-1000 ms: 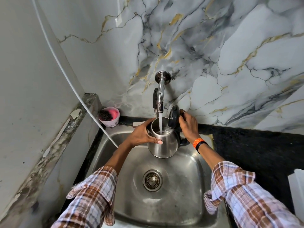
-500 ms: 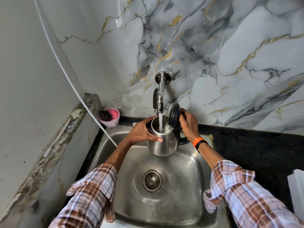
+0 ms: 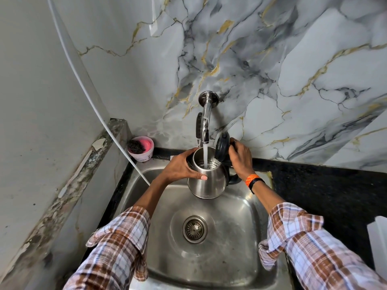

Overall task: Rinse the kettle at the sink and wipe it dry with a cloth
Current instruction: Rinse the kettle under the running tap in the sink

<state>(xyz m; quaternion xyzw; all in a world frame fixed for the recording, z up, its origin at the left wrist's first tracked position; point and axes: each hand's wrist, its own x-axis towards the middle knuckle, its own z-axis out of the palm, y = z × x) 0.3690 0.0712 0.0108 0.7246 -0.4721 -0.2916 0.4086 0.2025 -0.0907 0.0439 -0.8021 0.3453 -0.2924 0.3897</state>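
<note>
Head view. Left hand wrapped around steel kettle, thumb pressed across its front wall; right hand closed on hinged black lid, propped open, seemingly to keep the mouth clear. Kettle held above stainless sink, directly under wall tap, stream falling inside: rinse under way, cloth not in view. Drain below. Black desk to the right, pink tub with scrubber at back left corner. Marble-patterned wall behind, white hose crossing the left wall.
</note>
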